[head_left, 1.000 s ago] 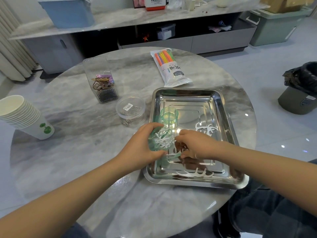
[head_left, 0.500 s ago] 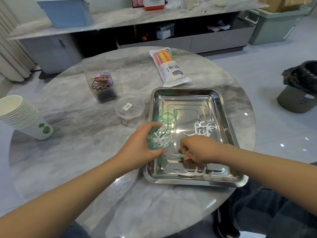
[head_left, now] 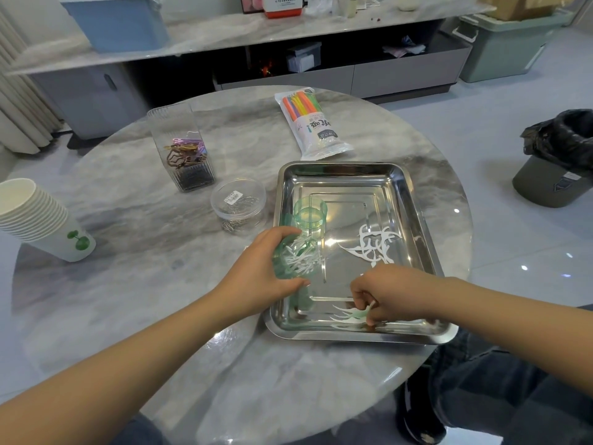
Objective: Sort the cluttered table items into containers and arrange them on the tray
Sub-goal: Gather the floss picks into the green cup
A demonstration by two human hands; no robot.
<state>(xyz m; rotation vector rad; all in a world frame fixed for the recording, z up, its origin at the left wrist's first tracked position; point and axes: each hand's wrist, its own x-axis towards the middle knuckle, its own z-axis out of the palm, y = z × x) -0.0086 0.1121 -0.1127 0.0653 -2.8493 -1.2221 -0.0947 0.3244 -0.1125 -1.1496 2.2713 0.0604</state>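
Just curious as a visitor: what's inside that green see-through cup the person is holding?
Through the green cup a bundle of thin white sticks shows, probably floss picks like the loose ones on the tray. The left hand covers the cup's near side, so the rest is hidden.

table (head_left: 192, 316) | tray (head_left: 417, 200) | paper cups (head_left: 35, 216) | straw pack (head_left: 309, 123) | two clear containers (head_left: 239, 200)
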